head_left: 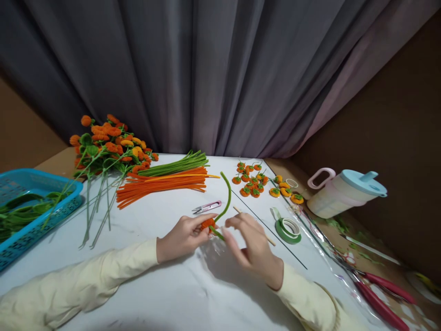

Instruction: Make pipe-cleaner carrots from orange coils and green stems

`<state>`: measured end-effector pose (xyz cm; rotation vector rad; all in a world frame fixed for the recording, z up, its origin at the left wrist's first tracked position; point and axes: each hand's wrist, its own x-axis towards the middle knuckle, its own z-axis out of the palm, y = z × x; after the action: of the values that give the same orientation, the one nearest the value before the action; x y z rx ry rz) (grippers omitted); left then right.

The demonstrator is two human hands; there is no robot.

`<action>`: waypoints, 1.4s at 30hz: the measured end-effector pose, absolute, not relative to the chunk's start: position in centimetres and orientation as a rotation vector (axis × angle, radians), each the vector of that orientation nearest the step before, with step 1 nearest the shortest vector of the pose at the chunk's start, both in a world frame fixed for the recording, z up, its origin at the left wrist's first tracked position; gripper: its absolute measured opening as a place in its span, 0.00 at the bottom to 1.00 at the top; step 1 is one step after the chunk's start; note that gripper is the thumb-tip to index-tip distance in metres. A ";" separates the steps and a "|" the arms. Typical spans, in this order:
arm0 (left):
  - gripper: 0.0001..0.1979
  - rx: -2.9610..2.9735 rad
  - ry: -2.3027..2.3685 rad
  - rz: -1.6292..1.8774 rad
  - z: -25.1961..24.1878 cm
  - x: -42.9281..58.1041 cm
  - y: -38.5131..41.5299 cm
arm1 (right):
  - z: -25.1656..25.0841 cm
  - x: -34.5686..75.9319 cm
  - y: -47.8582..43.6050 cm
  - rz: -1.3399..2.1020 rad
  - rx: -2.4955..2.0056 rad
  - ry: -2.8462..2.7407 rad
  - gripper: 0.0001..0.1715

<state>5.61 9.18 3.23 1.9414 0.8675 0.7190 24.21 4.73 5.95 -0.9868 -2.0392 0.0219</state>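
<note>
My left hand (184, 236) is closed, pinching an orange pipe-cleaner flower head (208, 224) between thumb and fingers. A green pipe cleaner (227, 195) runs from the flower head. One end curves upward, while a short end points toward my right hand (253, 248). That hand is just to the right, thumb and fingers apart, near the short green end. A thin wooden stick (237, 210) passes behind my right hand; I cannot tell whether it touches the fingers. Beyond my left hand lie small thread snips (206, 207).
Orange pipe cleaners (161, 185) and green pipe cleaners (179, 164) lie behind. Finished flowers (110, 142) are left of them, near a blue basket (37, 172). Small flower heads (253, 179), green tape (287, 234), a dark wire (285, 246), pliers (382, 303) and a lidded cup (336, 195) stand rightward.
</note>
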 end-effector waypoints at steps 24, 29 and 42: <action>0.05 0.773 0.401 0.390 1.7 5.9 9.9 | 3.2 25.3 4.4 0.251 -0.940 -2.041 0.12; 0.07 0.779 0.389 0.273 1.6 5.9 9.8 | 3.3 24.6 4.3 0.631 -0.963 -1.893 0.09; 0.07 0.720 0.484 0.438 2.2 6.7 9.1 | 1.6 24.3 4.3 0.457 -0.977 -1.885 0.15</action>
<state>6.66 9.11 2.16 0.7200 0.4845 0.4382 24.31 4.31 1.64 -0.9770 -1.8854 0.4565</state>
